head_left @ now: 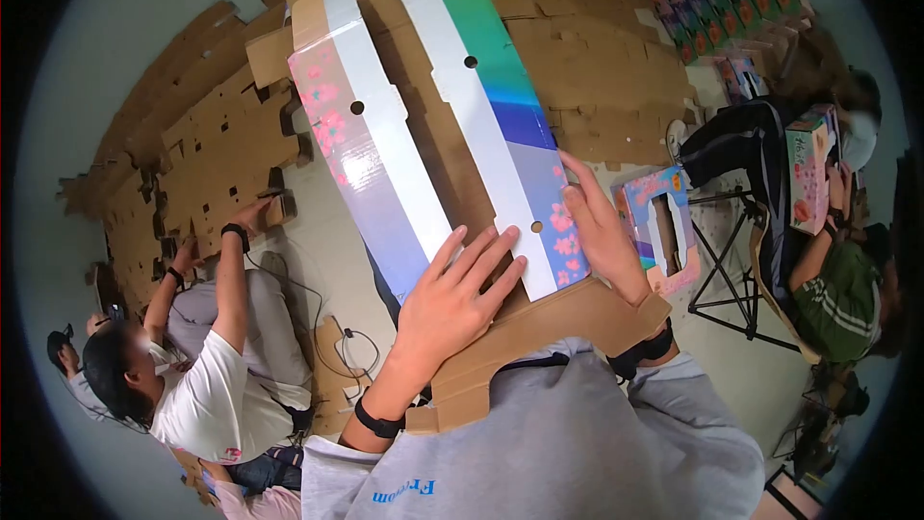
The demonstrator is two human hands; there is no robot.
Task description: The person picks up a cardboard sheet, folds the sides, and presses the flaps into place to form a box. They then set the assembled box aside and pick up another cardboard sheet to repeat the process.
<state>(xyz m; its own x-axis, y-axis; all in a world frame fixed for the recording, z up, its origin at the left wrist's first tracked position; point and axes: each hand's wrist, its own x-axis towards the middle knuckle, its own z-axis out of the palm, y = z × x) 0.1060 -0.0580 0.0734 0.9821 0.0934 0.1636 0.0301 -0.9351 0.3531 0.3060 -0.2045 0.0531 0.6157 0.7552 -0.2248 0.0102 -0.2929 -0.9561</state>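
Observation:
In front of me lies a long printed carton (358, 159) with pink blossoms and purple, blue and green areas. Its two white flaps (478, 125), each with round holes, leave a long gap between them that shows brown cardboard inside. Across the near end of the flaps rests my left hand (467, 294), open with its fingers spread flat. My right hand (602, 226) grips the carton's right side near the lower corner, thumb and fingers at the edge. A brown cardboard piece (568, 313) lies between the carton and my body.
On the left, a seated person (217, 366) reaches to brown cardboard sheets (217, 159). Cables (318, 308) run over the floor. To the right are a printed box (679, 274), a folding stool (736, 289) and a person (837, 299) holding another box (808, 169). Stacked boxes (727, 0) stand behind.

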